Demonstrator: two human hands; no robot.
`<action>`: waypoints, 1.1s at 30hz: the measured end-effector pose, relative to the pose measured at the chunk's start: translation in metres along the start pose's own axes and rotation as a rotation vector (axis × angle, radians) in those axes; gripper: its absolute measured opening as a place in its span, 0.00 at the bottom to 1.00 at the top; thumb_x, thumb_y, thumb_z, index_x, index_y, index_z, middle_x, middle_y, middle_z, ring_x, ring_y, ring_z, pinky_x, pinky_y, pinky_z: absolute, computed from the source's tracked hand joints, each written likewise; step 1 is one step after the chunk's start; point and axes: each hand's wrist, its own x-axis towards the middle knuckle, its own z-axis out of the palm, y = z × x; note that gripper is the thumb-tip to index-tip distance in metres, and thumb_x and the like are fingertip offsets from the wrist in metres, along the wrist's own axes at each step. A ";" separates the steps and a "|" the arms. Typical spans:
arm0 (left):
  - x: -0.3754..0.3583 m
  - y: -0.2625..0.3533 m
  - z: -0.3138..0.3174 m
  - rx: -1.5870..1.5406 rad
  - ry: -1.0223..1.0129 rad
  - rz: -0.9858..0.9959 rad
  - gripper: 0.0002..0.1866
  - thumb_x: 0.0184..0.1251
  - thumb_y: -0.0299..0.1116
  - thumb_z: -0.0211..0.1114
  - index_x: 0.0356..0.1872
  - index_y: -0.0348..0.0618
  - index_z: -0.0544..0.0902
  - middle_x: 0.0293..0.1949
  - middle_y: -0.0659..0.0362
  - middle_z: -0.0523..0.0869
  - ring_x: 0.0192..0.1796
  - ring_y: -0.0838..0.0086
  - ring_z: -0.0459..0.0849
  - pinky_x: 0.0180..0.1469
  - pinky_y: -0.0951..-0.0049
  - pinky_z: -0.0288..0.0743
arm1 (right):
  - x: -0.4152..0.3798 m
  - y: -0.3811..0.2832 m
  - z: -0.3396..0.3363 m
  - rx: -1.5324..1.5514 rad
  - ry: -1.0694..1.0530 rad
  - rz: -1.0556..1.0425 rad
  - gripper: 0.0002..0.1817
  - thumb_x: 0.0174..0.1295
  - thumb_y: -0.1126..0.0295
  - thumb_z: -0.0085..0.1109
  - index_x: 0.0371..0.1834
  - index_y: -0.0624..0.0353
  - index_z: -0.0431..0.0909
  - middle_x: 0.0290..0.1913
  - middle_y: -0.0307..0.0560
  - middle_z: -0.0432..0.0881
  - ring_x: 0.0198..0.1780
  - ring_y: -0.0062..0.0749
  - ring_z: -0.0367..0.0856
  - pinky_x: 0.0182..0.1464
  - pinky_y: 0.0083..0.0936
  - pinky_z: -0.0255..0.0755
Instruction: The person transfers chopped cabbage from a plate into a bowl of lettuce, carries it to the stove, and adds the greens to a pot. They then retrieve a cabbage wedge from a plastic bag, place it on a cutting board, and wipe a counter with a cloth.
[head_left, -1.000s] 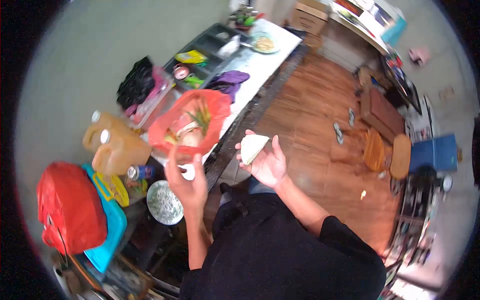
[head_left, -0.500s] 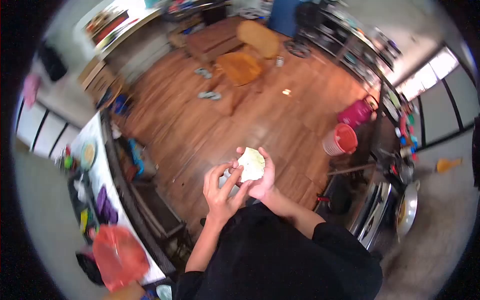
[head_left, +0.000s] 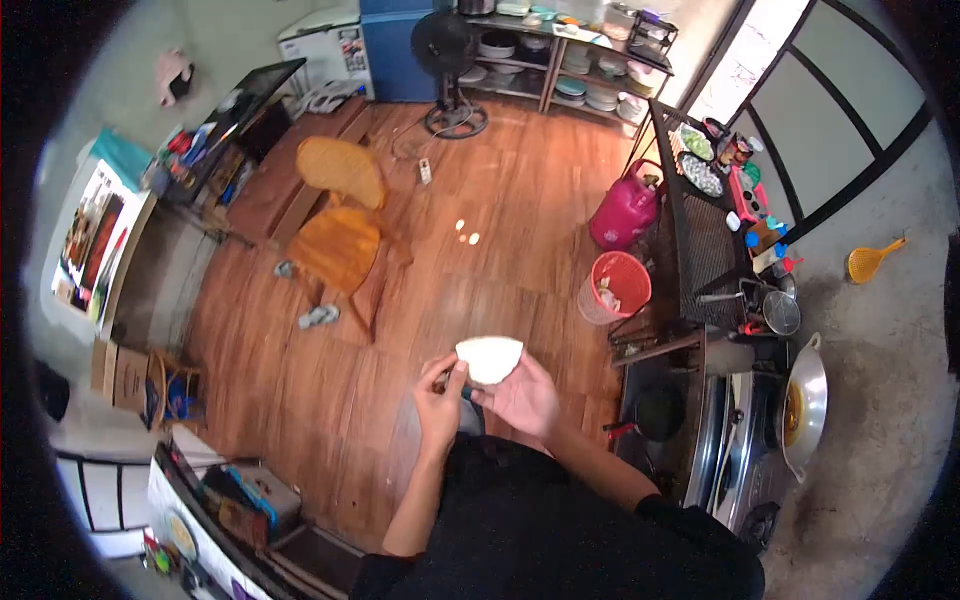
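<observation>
A pale, white wedge-shaped piece (head_left: 489,359) is held up in front of my body, its curved side downward. I cannot make out exactly what it is. My left hand (head_left: 438,403) pinches its left edge between thumb and fingers. On the other side, my right hand (head_left: 527,403) grips it from the right and below, the palm turned partly up. A small dark teal bit shows between the hands, too small to name.
To the right are a red basket (head_left: 613,288), a magenta gas cylinder (head_left: 625,208), a mesh rack (head_left: 712,245) and a stove with a wok (head_left: 805,410) holding oil. A wooden chair (head_left: 335,245) stands ahead on the left. A cluttered counter (head_left: 165,490) is at lower left.
My view has swung to the right, showing more of the stove and rack. The pale piece has been turned, now showing a smooth white face, and my right hand has shifted lower around it.
</observation>
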 end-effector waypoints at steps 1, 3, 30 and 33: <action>0.020 -0.001 0.012 -0.012 0.043 0.041 0.14 0.69 0.31 0.69 0.51 0.34 0.85 0.43 0.58 0.85 0.43 0.79 0.81 0.40 0.80 0.72 | 0.018 -0.014 -0.012 -0.002 -0.006 -0.016 0.29 0.77 0.48 0.37 0.71 0.55 0.66 0.67 0.52 0.74 0.64 0.49 0.75 0.63 0.46 0.69; 0.068 -0.006 0.023 0.017 0.043 0.034 0.14 0.68 0.30 0.69 0.51 0.35 0.85 0.41 0.59 0.85 0.42 0.80 0.81 0.39 0.80 0.72 | 0.060 -0.049 -0.038 0.029 -0.110 -0.003 0.30 0.77 0.46 0.35 0.69 0.56 0.69 0.66 0.53 0.76 0.63 0.47 0.74 0.60 0.45 0.72; 0.782 -0.010 0.345 0.203 -0.676 -0.313 0.18 0.75 0.40 0.61 0.58 0.40 0.80 0.44 0.57 0.87 0.42 0.76 0.84 0.40 0.77 0.76 | 0.453 -0.684 -0.061 -0.067 0.394 -0.775 0.29 0.75 0.42 0.40 0.59 0.54 0.75 0.51 0.50 0.84 0.48 0.43 0.82 0.41 0.34 0.77; 0.857 -0.021 0.363 0.152 -0.603 -0.348 0.18 0.76 0.40 0.60 0.58 0.41 0.80 0.44 0.57 0.87 0.42 0.77 0.84 0.39 0.78 0.76 | 0.515 -0.765 -0.060 -0.270 0.296 -0.849 0.29 0.75 0.43 0.42 0.62 0.56 0.74 0.56 0.53 0.82 0.53 0.47 0.81 0.50 0.37 0.79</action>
